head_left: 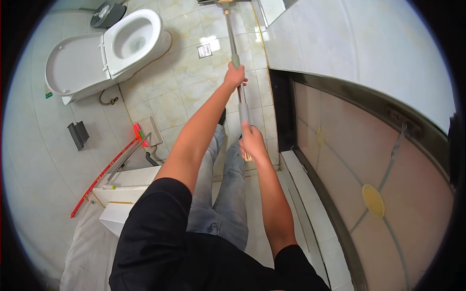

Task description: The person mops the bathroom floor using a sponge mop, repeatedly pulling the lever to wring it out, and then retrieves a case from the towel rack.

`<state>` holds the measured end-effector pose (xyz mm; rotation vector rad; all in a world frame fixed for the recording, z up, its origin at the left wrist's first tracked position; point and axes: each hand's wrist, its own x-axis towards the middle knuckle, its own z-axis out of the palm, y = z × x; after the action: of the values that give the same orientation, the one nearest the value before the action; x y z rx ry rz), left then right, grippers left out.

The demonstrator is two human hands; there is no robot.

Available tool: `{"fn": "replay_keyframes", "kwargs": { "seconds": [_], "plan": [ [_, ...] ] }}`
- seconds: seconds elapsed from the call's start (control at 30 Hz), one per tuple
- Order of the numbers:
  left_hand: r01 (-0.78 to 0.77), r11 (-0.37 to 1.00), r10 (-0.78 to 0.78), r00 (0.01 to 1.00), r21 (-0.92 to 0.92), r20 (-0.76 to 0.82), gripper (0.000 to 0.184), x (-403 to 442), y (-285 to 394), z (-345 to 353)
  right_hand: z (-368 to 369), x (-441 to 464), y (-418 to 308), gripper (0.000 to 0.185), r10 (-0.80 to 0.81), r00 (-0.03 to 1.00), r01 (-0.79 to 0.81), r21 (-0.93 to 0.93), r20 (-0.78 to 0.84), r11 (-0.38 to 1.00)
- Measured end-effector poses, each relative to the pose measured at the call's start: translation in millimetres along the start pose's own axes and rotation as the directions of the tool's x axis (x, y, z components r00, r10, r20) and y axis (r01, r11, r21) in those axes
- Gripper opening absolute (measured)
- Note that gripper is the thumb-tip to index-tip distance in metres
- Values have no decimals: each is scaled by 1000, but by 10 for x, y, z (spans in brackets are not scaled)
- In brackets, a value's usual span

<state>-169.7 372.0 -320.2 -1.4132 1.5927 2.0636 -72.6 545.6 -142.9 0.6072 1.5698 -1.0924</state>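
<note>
A long-handled floor tool [232, 41] with a metal pole and grey sleeves slants away from me. Its wide dark head is cut off by the top edge of the head view, so its kind is hard to tell. My left hand [235, 76] wraps the pole about halfway along, just below a grey collar. Closer to my body, my right hand [253, 141] is closed round the grey grip [244, 113] near the handle's end, thumb lying along it. Both feet are partly hidden behind my arms and the tool.
A white toilet [156, 24] with its lid up stands at the left, a grey bin [108, 14] behind it. A drain grate [205, 50] lies in the tiled floor [187, 92]. A pink-red brush [140, 133] leans at left. A framed glass door [335, 126] lines the right.
</note>
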Motion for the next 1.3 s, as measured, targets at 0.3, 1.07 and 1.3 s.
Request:
{"fn": "replay_keyframes", "kwargs": {
  "seconds": [0.3,1.07,1.3],
  "plan": [
    [115,919,-97,993,376,-66,40,-1528,-1219,433,-577,-1098,1664,32,-48,999,44,131,26,990],
    [181,942,-232,960,284,157,36,-1941,-1914,811,-1127,-1534,1973,51,166,969,-214,-281,-185,936],
    [186,956,-149,974,-228,171,53,-509,287,7,-225,-452,-397,54,-20,998,32,-234,53,972]
  ]
}}
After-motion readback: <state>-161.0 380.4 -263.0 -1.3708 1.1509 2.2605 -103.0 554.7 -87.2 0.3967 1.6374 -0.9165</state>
